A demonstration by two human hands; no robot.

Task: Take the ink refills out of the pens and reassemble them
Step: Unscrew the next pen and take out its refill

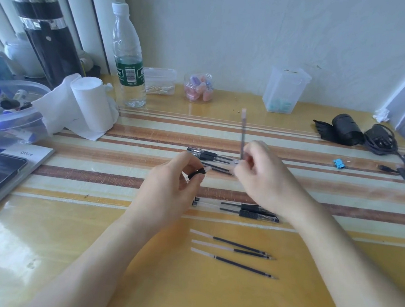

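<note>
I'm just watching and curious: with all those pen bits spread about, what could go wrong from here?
The small black grip piece pinched in the left hand might slip and roll away across the glossy table. The refill held upright in the right hand looks thin and may bend if pushed in crooked. The three loose refills near the forearms could be swept off by a careless move.

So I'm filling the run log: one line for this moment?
left hand: holds black pen tip | right hand: holds ink refill upright | three refills on table | stage: refill out
</note>
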